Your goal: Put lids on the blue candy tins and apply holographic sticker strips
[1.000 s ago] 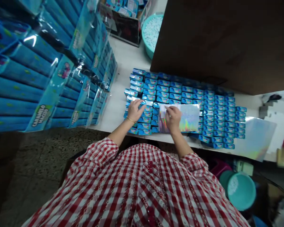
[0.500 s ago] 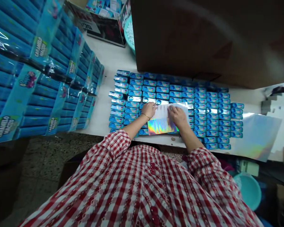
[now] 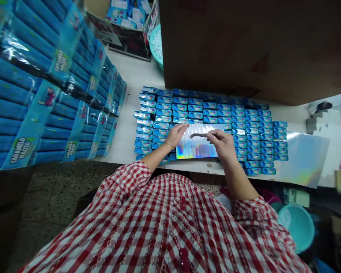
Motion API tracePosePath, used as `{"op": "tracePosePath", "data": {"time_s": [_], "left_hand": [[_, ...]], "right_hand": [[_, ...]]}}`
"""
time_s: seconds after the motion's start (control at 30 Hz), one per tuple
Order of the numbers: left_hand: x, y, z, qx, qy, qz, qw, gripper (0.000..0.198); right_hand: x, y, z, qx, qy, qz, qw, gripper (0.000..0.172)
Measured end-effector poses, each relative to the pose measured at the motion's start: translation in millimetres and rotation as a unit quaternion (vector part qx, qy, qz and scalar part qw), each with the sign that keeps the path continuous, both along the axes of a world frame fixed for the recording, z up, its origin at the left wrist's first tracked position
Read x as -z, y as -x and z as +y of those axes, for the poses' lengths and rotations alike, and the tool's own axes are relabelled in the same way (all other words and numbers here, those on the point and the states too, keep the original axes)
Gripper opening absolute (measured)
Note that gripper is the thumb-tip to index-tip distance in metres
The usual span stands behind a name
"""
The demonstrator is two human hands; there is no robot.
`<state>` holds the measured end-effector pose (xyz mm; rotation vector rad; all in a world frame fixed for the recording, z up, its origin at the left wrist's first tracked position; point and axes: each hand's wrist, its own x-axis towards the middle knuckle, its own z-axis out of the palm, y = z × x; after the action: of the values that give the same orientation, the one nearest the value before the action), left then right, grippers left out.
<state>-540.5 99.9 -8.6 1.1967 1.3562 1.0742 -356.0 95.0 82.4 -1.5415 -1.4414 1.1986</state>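
A shiny rainbow-reflecting sheet [image 3: 197,148] with a pale upper part lies over rows of small blue boxes [image 3: 195,108]. At its upper left edge rests my left hand [image 3: 176,135], its fingers stretched out and a thin bracelet on the wrist. My right hand [image 3: 222,143] is closed, pinching one end of a thin dark strip [image 3: 199,135] between thumb and fingers. The strip's slightly bent free end points left above the sheet. What the strip is made of cannot be made out.
Blue plastic-wrapped packs [image 3: 39,125] stand stacked at the left. A large brown cardboard box [image 3: 230,49] rises behind the rows. An open carton [image 3: 130,38] and a teal basin [image 3: 157,43] are at the back. Another reflective sheet [image 3: 304,159] lies right; a teal bowl [image 3: 299,229] sits lower right.
My right hand has lifted off the sheet and moved slightly right, with the dark strip now in its fingers. My left hand's fingers have straightened.
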Motion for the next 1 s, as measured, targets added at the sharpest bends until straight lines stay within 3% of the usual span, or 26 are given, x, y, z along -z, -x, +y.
{"op": "tracePosePath", "data": {"time_s": [0.07, 0.17, 0.3, 0.47, 0.67, 0.87, 1.0], "left_hand": [[-7.4, 11.6, -16.1, -0.003, 0.042, -0.133, 0.99, 0.042], [-11.0, 37.2, -39.2, -0.052, 0.098, -0.194, 0.975, 0.044], [-5.3, 87.0, -70.3, -0.12, 0.134, -0.169, 0.969, 0.04], [12.2, 155.9, -100.9, -0.165, 0.168, -0.085, 0.968, 0.038], [34.4, 204.8, -94.1, -0.156, 0.189, 0.02, 0.969, 0.036], [46.4, 217.1, -81.6, -0.116, 0.178, 0.076, 0.974, 0.03], [58.8, 216.4, -78.3, -0.1, 0.184, 0.094, 0.973, 0.029]], "right_hand": [[9.6, 20.3, -1.6, 0.032, 0.062, 0.061, 0.996, 0.022], [30.3, 54.4, -10.5, 0.059, 0.12, 0.117, 0.984, 0.026], [63.0, 107.5, -33.0, 0.078, 0.175, 0.132, 0.973, 0.029], [104.0, 179.5, -59.6, 0.059, 0.121, 0.071, 0.988, 0.026], [129.3, 227.0, -71.6, 0.006, -0.007, -0.122, 0.992, 0.023], [137.7, 238.7, -80.6, -0.004, -0.072, -0.244, 0.967, 0.026], [142.0, 241.9, -81.0, -0.02, -0.071, -0.291, 0.954, 0.026]]}}
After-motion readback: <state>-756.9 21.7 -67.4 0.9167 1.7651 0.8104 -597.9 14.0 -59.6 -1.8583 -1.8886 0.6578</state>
